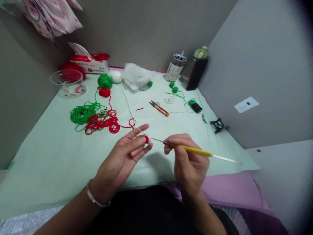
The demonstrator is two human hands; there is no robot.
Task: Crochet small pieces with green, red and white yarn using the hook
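Observation:
Between the thumb and fingers of my left hand (pixel 129 147) is a small red and white crochet piece (pixel 147 140). White yarn (pixel 127 102) runs over that hand's raised forefinger from a white yarn ball (pixel 115 76) at the back. My right hand (pixel 189 160) grips a crochet hook (pixel 195 149) by its yellow handle, and the hook's metal tip meets the edge of the piece. Red yarn (pixel 105 122) lies loosely coiled to the left, one strand leading toward my left hand. Beyond my hands rest orange-handled thread snips (pixel 159 108).
Green yarn (pixel 84 113), a green ball (pixel 105 81) and a clear plastic tub (pixel 68 83) stand left. White stuffing (pixel 138 76) lies at the back. A pen can (pixel 175 68), bottle (pixel 189 67), dark phone (pixel 197 74) and black claw clip (pixel 218 125) are right.

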